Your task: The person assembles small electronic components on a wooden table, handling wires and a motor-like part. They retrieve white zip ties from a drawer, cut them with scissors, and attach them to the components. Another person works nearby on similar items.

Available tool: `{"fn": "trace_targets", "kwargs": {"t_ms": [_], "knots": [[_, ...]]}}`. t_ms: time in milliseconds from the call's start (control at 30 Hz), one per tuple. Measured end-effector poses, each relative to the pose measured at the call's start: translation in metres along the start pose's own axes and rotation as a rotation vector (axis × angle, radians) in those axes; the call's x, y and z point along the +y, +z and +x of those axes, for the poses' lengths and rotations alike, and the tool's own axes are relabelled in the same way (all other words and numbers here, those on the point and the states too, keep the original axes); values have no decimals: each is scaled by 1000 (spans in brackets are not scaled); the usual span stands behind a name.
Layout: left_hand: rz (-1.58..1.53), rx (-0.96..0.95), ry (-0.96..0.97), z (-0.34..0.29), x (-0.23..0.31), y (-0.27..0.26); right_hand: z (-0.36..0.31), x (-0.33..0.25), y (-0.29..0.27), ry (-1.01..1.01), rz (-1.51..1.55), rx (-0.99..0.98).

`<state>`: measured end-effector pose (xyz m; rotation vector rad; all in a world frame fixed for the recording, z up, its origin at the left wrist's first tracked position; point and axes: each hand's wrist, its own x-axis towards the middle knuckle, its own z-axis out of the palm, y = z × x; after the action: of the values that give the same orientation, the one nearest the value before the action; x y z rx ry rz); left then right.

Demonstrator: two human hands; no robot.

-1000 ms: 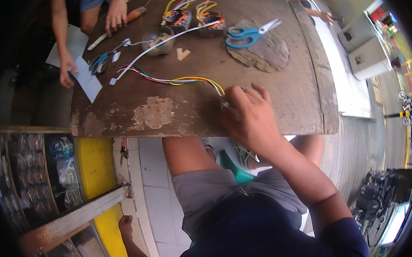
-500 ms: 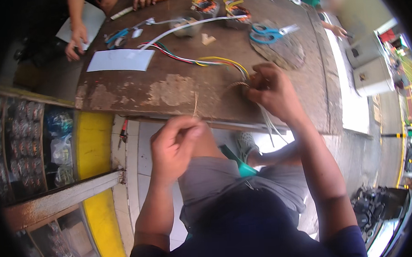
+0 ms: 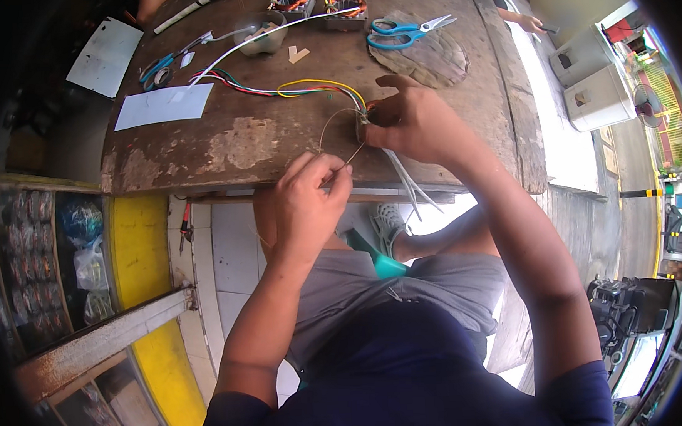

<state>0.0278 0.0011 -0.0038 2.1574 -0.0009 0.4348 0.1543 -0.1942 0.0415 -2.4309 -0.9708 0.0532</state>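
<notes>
My left hand (image 3: 314, 185) pinches a thin tan cord (image 3: 351, 158) between thumb and fingertips, near the table's front edge. The cord loops up and across to my right hand (image 3: 413, 124). My right hand is closed around a wire bundle (image 3: 361, 112), and its fingers hide most of what they grip. Out of the bundle's far side, coloured wires (image 3: 315, 87) in yellow, red, white and green run left over the table. Several white strands (image 3: 409, 182) hang below my right hand, past the table edge.
On the worn wooden table (image 3: 275, 139) are blue-handled scissors (image 3: 409, 32) on a round cloth pad (image 3: 433, 58), two wound motor stators (image 3: 346, 14), a bowl (image 3: 262, 38), a white card (image 3: 164, 106) and blue-handled pliers (image 3: 156, 71). Another person's hand (image 3: 532, 24) shows beyond the far right.
My left hand has moved right and up, close to my right hand, with the cord now stretched between them. The view has shifted. The other person's hands at the far left have mostly left view.
</notes>
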Motion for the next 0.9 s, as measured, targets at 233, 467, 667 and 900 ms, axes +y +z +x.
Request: {"fn": "trace_targets", "kwargs": {"t_ms": [233,467,667,900], "knots": [[-75,-29,-104,25,5,21,-8,-9,8,165,116,71],[61,-35,26,15,0,8,-21,-15,20,282,244,221],[-23,21,59,22,-3,23,-17,-17,17,252,247,221],[501,77,233,24,13,-28,-30,-22,37,288,400,418]]}}
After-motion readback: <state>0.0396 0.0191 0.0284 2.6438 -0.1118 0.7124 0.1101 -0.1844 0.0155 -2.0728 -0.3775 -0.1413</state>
